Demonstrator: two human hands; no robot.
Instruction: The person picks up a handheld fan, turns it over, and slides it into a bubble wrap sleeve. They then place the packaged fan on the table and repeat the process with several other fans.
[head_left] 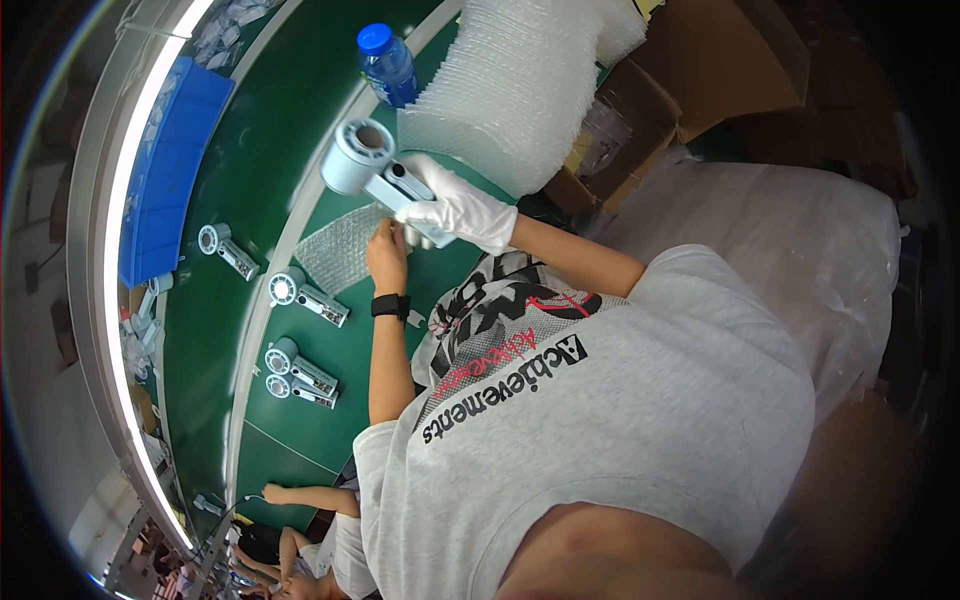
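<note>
My right hand [455, 208], in a white glove, is closed round the handle of a light-blue handheld fan [352, 165]. The fan's round head points up and to the left, over the green table. My left hand [387, 255], bare with a black band at the wrist, is just below the fan's handle. Its fingers are pinched together at the edge of a piece of bubble wrap [338, 250] that lies flat on the table. The fingertips are partly hidden, and I cannot tell whether the wrap is a sheet or a bag.
Several more fans [308, 298] lie to the left, one [228, 252] on the green belt [215, 330]. Behind the belt stands a blue bin [172, 170]. A blue-capped bottle [388, 65] and a bubble wrap stack [505, 100] stand far off, cardboard boxes [735, 60] at right. A co-worker's hand [275, 493] shows lower left.
</note>
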